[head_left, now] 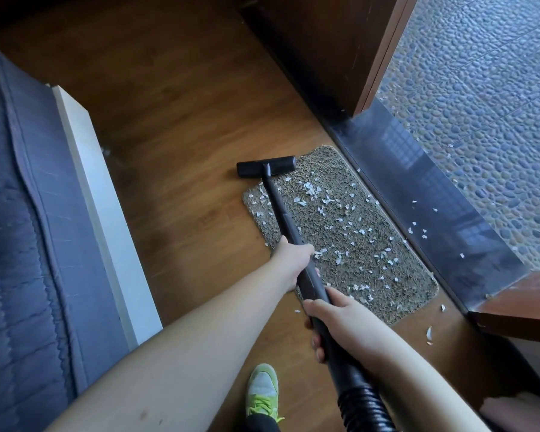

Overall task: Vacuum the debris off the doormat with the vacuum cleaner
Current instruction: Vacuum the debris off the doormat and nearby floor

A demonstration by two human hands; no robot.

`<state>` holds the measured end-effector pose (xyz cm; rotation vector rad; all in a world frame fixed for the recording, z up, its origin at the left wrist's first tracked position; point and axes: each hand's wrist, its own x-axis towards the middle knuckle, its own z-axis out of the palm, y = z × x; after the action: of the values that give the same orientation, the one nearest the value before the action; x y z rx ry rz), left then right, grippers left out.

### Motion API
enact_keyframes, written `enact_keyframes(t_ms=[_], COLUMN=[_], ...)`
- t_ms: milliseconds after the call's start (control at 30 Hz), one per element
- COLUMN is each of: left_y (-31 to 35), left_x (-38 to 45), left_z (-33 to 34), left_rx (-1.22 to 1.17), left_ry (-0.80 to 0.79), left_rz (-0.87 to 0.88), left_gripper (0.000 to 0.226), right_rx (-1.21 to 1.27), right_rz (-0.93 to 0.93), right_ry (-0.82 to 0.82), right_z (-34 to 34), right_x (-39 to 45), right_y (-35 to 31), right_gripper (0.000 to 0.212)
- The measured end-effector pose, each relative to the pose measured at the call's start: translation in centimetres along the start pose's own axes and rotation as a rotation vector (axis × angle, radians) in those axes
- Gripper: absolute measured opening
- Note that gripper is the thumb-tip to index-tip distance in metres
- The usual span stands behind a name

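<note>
We see one doormat [356, 244] on the wood floor [175, 126] beside the threshold [418, 182], dotted with countless white flakes [312, 191]. Our left hand [292, 263] and right hand [346, 325] curl their fingers around one vacuum wand [278, 201], its head [266, 166] at the mat's far corner. One mattress [22, 213] lies left.

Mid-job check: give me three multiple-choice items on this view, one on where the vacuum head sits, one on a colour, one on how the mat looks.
1. The vacuum head sits at the doormat's: A far end, B near end, C middle.
2. The shoe is: A red, B lime green, C black.
3. The doormat is: A clean, B rolled up, C strewn with white bits.

Answers: 1 A, the head lies across the far corner. 2 B, lime with matching laces. 3 C, flakes cover most of the mat. Left hand and right hand both grip the wand.
</note>
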<state>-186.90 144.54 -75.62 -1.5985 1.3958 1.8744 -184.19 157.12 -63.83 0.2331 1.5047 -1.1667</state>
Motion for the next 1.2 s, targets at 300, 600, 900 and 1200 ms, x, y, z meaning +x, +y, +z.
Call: enact_keyframes(t_ms=[300,600,900,1200], left_y=[-5.6,-4.5,0.3,3.8], left_x=[-3.0,-2.2,0.2,3.5], left_z=[1.5,1.2,1.0,0.6], left_rx=[-0.077,-0.067,-0.025,-0.027], left_ry=[-0.032,-0.030,-0.084,-0.124], left_rz=[-0.045,-0.007,0.053,-0.007], left_gripper=[0.083,0.074,0.047,0.026], right_rx=[-0.073,-0.120,-0.106,-0.059], right_rz=[0.011,-0.027,-0.036,0.001], right_ry=[-0.006,0.030,0.073,0.094], right_z=[-0.9,-0.6,-0.1,0.7], right_x=[-4.3,-3.2,-0.3,3.4], right_y=[3.3,3.0,-0.3,-3.6], right_gripper=[0.008,0.011,0.008,0.007])
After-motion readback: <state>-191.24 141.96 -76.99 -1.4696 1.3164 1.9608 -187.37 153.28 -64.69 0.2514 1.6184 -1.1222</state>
